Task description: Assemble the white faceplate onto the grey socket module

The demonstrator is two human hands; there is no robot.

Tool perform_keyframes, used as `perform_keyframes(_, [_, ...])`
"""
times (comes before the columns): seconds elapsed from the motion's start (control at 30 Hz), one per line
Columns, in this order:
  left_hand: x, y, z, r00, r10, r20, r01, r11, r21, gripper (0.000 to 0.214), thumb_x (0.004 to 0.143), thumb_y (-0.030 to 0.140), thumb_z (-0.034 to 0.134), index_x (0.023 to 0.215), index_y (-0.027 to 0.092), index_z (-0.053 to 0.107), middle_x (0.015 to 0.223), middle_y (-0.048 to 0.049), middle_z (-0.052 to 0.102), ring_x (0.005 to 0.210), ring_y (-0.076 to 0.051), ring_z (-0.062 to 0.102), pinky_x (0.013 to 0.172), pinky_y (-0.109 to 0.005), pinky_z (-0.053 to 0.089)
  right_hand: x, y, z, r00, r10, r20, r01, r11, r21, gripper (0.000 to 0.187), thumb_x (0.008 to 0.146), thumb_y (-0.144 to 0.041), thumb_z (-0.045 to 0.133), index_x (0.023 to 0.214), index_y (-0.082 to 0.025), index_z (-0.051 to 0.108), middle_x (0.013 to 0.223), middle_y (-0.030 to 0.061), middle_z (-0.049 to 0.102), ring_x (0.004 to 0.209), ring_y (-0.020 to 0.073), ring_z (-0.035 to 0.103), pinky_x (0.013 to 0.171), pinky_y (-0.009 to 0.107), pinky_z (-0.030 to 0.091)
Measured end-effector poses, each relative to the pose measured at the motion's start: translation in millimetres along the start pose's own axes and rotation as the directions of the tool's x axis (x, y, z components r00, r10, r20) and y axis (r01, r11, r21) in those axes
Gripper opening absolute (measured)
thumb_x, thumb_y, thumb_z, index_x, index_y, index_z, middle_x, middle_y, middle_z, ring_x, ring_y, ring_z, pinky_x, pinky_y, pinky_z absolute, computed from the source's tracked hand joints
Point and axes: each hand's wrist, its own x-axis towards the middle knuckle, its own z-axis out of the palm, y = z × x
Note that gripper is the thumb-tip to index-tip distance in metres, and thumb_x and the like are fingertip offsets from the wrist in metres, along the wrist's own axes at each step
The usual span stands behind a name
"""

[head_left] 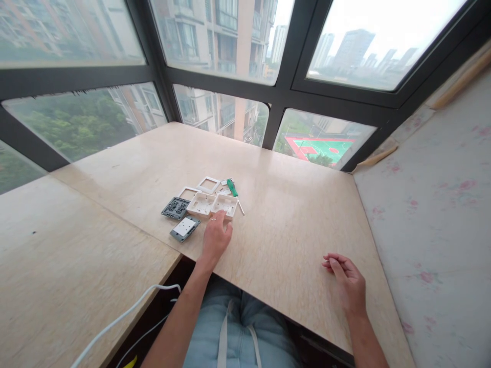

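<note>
My left hand [217, 236] wears a ring and has its fingers bent over the near wall of a white mounting box [227, 203]. A second white mounting box [201, 203] stands directly left of that one, open side up. Two grey socket panels lie beside them: one dark inner side up [175, 208], the other with a white label [184, 228]. My right hand [347, 280] rests well to the right, thumb pressed to the fingertips; what they hold, if anything, is too small to make out.
Behind the boxes lie white frames [208, 185] and a green-handled screwdriver [232, 187], its shaft pointing toward me. The tabletop [284, 225] ends at dark-framed windows [276, 94] and a papered wall [429, 225]. A white cable [126, 312] hangs by the near left edge.
</note>
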Motion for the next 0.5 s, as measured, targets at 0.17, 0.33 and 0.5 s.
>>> perform_keyframes(0.17, [2,-2,-6.6,0.994,0.075,0.085,-0.083,0.991,0.101,0.037,0.084,0.005,0.056,0.118,0.016,0.066,0.114,-0.0153,0.071,0.111,-0.031,0.066,0.098,-0.047,0.054,0,1,0,1.0,0.002,-0.006,-0.002,1.0,-0.017,0.038,0.072,-0.052,0.077,0.091,-0.02,0.074,0.09,0.0095,0.077,0.075,0.0228,0.071,0.072,0.04,0.058])
perform_keyframes(0.33, [-3,2,-16.6,0.995,0.043,0.088,-0.05,0.996,0.08,0.029,0.085,0.006,0.057,0.106,0.021,0.072,0.099,-0.0093,0.072,0.095,-0.026,0.068,0.087,-0.039,0.055,0,1,1,1.0,-0.004,-0.012,0.004,1.0,-0.021,0.038,0.071,-0.052,0.077,0.089,-0.02,0.074,0.089,0.0097,0.077,0.074,0.023,0.071,0.07,0.039,0.058])
perform_keyframes(0.5, [-6,11,-29.5,0.999,-0.015,-0.031,0.01,0.989,-0.149,0.017,0.085,0.016,0.065,0.097,0.021,0.075,0.097,-0.0071,0.073,0.084,-0.022,0.066,0.078,-0.034,0.054,0,0,2,1.0,-0.005,-0.012,0.005,1.0,-0.025,0.036,0.072,-0.051,0.076,0.089,-0.02,0.073,0.089,0.009,0.077,0.074,0.022,0.07,0.072,0.039,0.058])
